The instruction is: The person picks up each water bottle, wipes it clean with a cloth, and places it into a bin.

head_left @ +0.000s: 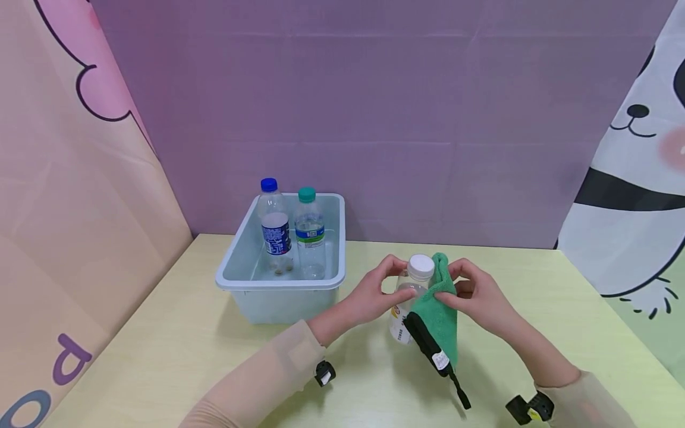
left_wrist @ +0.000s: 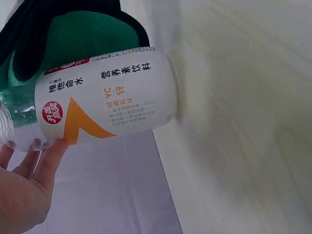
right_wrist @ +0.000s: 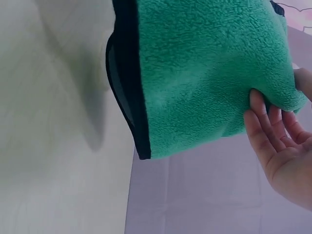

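Note:
My left hand (head_left: 376, 290) grips a clear bottle (left_wrist: 105, 100) with a white cap (head_left: 421, 266) near its shoulder, thumb on the near side. The bottle stands roughly upright, its white label printed in orange and black, its base close to the tabletop. Against its right side, my right hand (head_left: 480, 301) pinches a green fleecy cloth (right_wrist: 200, 73) between thumb and fingers. The cloth hangs down with black edging (right_wrist: 136, 92), a white tag (head_left: 440, 360) and a dangling black strap (head_left: 460, 392). It covers part of the bottle in the head view.
A light blue plastic basin (head_left: 289, 303) stands at the back left of the table (head_left: 257, 368). Inside it are a blue-capped bottle (head_left: 276, 238) and a green-capped bottle (head_left: 310, 238), both upright. A purple backdrop (head_left: 374, 119) rises behind the table.

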Demonstrator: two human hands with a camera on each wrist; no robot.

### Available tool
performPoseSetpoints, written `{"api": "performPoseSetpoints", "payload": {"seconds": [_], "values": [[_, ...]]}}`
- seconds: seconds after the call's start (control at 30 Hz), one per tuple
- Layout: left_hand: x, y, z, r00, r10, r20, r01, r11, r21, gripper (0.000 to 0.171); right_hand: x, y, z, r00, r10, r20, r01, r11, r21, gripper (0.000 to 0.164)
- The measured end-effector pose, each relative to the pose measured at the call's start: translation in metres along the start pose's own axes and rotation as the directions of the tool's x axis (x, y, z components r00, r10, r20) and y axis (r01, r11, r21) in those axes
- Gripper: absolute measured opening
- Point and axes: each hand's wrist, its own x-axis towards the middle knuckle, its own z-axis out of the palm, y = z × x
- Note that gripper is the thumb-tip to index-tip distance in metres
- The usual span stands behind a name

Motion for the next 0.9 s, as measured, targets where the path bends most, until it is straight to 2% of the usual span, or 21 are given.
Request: {"api": "performPoseSetpoints", "payload": {"seconds": [0.23,0.4,0.63,0.77,0.9], "values": [[-0.001,0.000,0.001,0.999,-0.037,0.004,0.037,0.999,-0.025,0.030,-0.002,0.013,0.002,0.994,0.068,0.086,-0.071,0.997,0.036,0.032],[-0.001,0.001,0.001,0.999,-0.046,0.001,0.046,0.999,-0.027,0.030,-0.003,0.024,0.003,0.986,0.078,0.148,-0.087,0.995,0.055,0.030],[-0.001,0.000,0.002,0.997,-0.073,-0.006,0.073,0.997,-0.021,0.031,-0.008,0.043,0.014,0.971,0.115,0.208,-0.106,0.993,-0.051,0.032],[-0.001,0.000,0.003,0.996,-0.085,-0.009,0.085,0.996,-0.010,0.032,-0.012,0.049,0.021,0.973,0.129,0.193,-0.113,0.989,-0.092,0.031],[-0.001,0.000,0.003,0.997,-0.081,-0.010,0.081,0.997,0.003,0.032,-0.015,0.048,0.022,0.980,0.146,0.134,-0.134,0.986,-0.098,0.031]]}}
